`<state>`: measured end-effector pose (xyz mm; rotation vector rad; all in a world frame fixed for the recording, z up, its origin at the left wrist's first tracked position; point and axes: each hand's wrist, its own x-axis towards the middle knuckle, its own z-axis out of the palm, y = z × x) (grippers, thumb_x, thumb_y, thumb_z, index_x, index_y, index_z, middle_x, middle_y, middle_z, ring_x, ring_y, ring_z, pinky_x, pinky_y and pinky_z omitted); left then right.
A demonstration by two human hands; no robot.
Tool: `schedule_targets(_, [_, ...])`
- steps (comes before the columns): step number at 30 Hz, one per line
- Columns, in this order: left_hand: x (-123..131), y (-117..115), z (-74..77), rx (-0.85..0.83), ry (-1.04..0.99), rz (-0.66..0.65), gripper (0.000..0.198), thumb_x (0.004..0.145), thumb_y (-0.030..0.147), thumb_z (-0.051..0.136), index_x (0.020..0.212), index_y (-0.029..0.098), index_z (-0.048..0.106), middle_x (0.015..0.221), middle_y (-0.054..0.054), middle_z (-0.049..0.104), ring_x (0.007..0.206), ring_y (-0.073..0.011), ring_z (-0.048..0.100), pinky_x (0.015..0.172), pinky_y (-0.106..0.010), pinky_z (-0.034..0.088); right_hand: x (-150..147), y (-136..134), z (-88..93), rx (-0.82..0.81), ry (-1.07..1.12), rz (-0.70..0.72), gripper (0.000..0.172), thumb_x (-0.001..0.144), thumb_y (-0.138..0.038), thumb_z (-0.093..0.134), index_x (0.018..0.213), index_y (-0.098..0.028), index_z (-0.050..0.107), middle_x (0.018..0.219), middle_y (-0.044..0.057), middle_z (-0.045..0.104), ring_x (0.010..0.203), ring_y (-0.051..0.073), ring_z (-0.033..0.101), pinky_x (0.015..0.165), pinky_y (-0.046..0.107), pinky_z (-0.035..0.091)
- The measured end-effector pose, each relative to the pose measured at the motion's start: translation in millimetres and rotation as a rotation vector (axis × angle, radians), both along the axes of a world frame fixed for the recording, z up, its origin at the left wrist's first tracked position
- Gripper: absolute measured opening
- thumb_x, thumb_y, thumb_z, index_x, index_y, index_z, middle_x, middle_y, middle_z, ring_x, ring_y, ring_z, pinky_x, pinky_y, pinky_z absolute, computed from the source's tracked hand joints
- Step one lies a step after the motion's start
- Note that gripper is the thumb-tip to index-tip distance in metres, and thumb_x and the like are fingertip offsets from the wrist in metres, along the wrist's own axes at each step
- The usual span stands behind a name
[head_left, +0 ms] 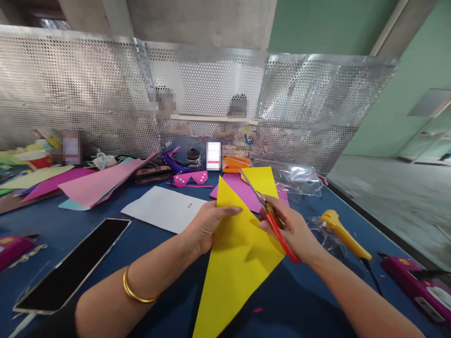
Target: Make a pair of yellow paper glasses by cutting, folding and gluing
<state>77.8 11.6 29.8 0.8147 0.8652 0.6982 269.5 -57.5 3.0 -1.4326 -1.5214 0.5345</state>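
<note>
A yellow sheet of craft paper or foam [232,263], cut to a pointed shape, hangs over the table in my left hand [210,225], thumb on its front face. My right hand [291,230] is closed round orange-handled scissors [278,232], whose blades point up and left near the sheet's upper right edge. Another yellow piece [262,177] lies behind the blades, over a purple sheet [239,190]. Whether the blades touch the held sheet I cannot tell.
A phone [75,267] with a cable lies at left, near a white sheet [164,209] and pink sheets [102,180]. Pink glasses [190,179] sit at the back. A yellow glue gun [343,232] and a magenta device [416,281] are at right. A perforated metal screen [211,70] stands behind.
</note>
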Motion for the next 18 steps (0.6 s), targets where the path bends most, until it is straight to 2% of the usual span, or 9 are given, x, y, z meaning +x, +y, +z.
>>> schedule_targets(4, [0,3,-2.5,0.002,-0.035,0.063,0.024,0.064,0.016,0.081,0.086,0.014,0.072,0.079,-0.01,0.077,0.065,-0.0232,0.071,0.062,-0.034,0.059,6,-9,-1.7,-0.046,-0.181,-0.019,0.055,0.077,-0.045,0.073,0.126,-0.021,0.062,0.103,0.008,0.07,0.089,0.026,0.065,0.08,0.041,0.053])
schedule_targets(8, [0,6,-5.9,0.005,-0.062,0.098,0.029,0.063,0.016,0.083,0.09,0.014,0.072,0.084,-0.011,0.078,0.07,-0.025,0.073,0.067,-0.037,0.06,8,-10,-2.6,-0.046,-0.346,-0.009,0.056,0.078,-0.048,0.07,0.127,-0.021,0.062,0.106,0.009,0.069,0.086,0.026,0.065,0.08,0.042,0.052])
schedule_targets(11, [-2,9,-5.2,-0.003,-0.071,0.095,0.031,0.062,0.017,0.085,0.09,0.013,0.071,0.086,-0.012,0.078,0.071,-0.0259,0.073,0.068,-0.037,0.061,13,-8,-0.6,-0.056,-0.294,0.008,0.057,0.082,-0.052,0.064,0.128,-0.018,0.061,0.101,0.008,0.069,0.085,0.024,0.065,0.077,0.038,0.053])
schedule_targets(15, [-4,11,-1.7,-0.029,-0.075,0.095,0.03,0.063,0.018,0.085,0.089,0.014,0.07,0.084,-0.01,0.077,0.071,-0.0246,0.073,0.065,-0.034,0.061,23,-3,3.4,-0.085,-0.245,0.06,0.052,0.09,-0.055,0.052,0.122,-0.016,0.065,0.08,0.004,0.067,0.07,0.02,0.063,0.063,0.032,0.053])
schedule_targets(18, [-4,11,-2.2,-0.04,-0.087,0.09,0.031,0.064,0.019,0.086,0.09,0.014,0.07,0.085,-0.01,0.077,0.072,-0.0248,0.074,0.065,-0.034,0.061,25,-2,2.8,-0.085,-0.277,0.064,0.045,0.09,-0.05,0.054,0.118,-0.017,0.068,0.083,0.005,0.071,0.074,0.022,0.066,0.066,0.034,0.055])
